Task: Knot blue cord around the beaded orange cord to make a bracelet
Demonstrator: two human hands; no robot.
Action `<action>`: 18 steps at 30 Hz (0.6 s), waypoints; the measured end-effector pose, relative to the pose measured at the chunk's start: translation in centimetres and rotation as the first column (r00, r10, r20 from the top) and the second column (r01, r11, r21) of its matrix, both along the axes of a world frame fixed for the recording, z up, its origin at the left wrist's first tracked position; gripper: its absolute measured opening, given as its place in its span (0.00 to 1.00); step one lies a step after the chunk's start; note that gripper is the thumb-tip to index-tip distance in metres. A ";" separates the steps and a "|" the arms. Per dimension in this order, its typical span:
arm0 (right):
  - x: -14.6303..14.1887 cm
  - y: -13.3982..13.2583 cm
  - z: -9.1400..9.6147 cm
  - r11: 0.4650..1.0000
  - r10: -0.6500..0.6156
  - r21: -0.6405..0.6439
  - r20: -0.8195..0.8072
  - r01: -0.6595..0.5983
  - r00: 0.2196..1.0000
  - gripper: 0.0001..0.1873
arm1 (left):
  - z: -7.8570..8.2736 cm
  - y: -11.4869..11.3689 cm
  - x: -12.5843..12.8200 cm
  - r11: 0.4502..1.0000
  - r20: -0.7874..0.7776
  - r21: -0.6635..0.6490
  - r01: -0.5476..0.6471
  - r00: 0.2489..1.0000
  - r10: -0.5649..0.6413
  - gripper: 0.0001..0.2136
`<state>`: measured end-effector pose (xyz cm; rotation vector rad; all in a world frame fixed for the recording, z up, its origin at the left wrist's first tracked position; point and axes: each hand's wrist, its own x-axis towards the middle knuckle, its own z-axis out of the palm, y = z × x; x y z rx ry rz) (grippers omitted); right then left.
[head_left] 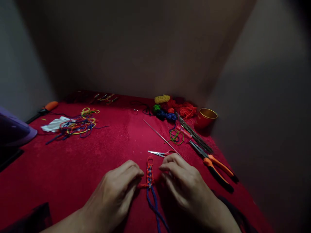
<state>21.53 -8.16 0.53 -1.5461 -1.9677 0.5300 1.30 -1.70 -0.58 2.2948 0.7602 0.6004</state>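
A knotted bracelet of orange and blue cord lies on the red cloth near the front edge, with an orange loop at its far end and blue strands trailing toward me. My left hand pinches the orange cord on the bracelet's left side. My right hand pinches the orange cord on its right side. Both hands rest knuckles up on the cloth, fingers closed.
Small red-handled scissors lie just beyond my right hand, beside a long metal needle. Orange-handled pliers sit at right. Yarn balls and a red cup stand at the back; tangled cords lie at left.
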 end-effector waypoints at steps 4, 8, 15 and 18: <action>-1.1 -0.4 -0.2 0.988 0.115 0.113 -0.119 -0.101 0.986 0.14 | -0.9 -1.1 0.7 1.000 0.057 0.025 0.017 0.998 -0.019 0.10; -2.3 -0.7 -1.1 0.994 0.042 -0.100 -0.046 -0.046 0.998 0.11 | -2.1 -1.6 1.4 0.998 -0.021 -0.035 -0.043 0.999 0.042 0.09; -2.3 -0.5 -2.0 0.951 -0.046 -0.299 0.138 0.085 0.989 0.11 | -2.6 -1.7 1.9 0.989 -0.116 -0.137 -0.056 0.992 0.040 0.09; -2.3 -0.5 -2.1 0.948 -0.041 -0.302 0.187 0.097 0.981 0.10 | -2.5 -1.7 1.9 0.990 -0.134 -0.124 -0.062 0.990 0.045 0.09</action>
